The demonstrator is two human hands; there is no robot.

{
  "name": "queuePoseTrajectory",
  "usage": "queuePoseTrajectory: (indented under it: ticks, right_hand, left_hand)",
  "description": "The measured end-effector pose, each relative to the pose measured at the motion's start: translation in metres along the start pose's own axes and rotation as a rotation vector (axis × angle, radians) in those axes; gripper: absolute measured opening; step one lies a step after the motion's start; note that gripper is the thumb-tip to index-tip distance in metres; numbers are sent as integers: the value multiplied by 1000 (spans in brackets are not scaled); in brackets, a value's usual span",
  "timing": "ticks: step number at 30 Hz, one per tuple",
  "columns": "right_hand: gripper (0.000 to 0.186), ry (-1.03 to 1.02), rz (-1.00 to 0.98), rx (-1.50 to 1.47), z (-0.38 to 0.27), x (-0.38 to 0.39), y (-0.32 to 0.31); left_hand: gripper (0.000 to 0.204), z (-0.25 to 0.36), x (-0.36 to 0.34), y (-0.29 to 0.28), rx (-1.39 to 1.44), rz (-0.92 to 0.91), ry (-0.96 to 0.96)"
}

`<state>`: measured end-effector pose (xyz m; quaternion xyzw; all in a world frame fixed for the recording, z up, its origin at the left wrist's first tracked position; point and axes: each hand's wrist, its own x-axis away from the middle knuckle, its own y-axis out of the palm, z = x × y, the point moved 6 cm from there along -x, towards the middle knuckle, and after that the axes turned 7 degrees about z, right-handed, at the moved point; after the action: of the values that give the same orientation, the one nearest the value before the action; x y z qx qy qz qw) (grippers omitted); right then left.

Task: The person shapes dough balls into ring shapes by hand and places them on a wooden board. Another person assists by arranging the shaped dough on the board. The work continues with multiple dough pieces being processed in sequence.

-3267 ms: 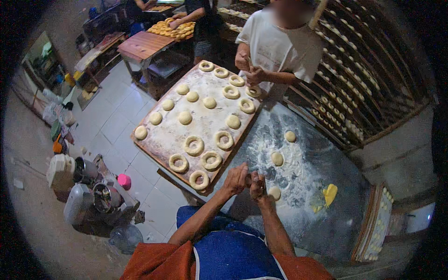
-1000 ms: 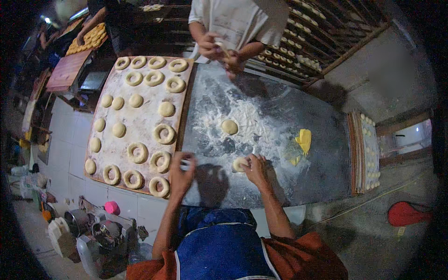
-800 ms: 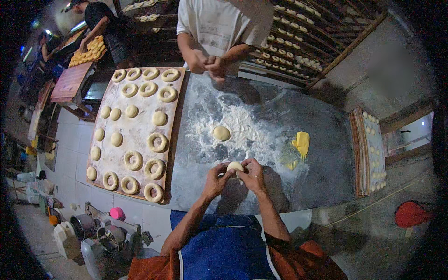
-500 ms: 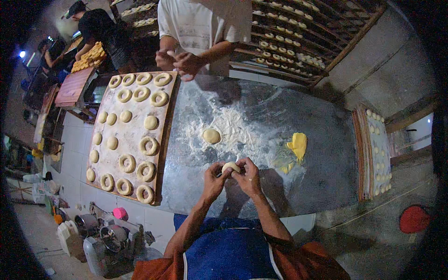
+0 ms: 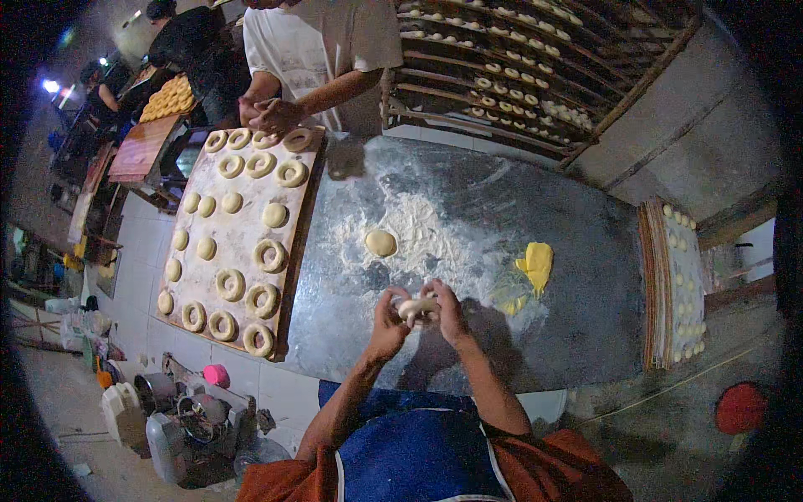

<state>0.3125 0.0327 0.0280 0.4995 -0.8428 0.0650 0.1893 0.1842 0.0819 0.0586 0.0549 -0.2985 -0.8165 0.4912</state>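
Dough piece [image 5: 416, 309]: being held between both hands, above the floured table [image 5: 585, 251].
Left hand [image 5: 386, 322]: fingers pinching its left end.
Right hand [image 5: 450, 311]: gripping the right end; apparently lying crosswise.

The dough piece [image 5: 416, 309] is now off the bench [image 5: 585, 276], lifted between both hands. The left hand [image 5: 387, 322] and right hand [image 5: 449, 311] have come together around it.

A small bakery workshop is shown. A flour-dusted metal tabletop [image 5: 519, 217] fills the centre, a floured board of ring-shaped and round dough pieces [image 5: 238, 243] lies at left, and racks of trays with dough pieces [image 5: 519, 67] are stacked at upper right.
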Motion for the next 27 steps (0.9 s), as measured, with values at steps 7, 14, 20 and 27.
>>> queuePoseTrajectory:
  ticks: [7, 14, 20, 27]
  right_hand:
    - [66, 105, 189, -136, 34, 5, 16]
    - [57, -64, 283, 117, 1, 13, 48]
    - [59, -694, 141, 430, -18, 21, 102]
    - [53, -747, 1, 587, 0, 16, 155]
  left_hand:
    - [13, -4, -12, -20, -548, 187, 167]
    - [24, -55, -12, -66, 492, 413, -204]
    - [21, 3, -9, -107, -98, 376, 498]
    - [21, 68, 16, -131, -584, 454, 888]
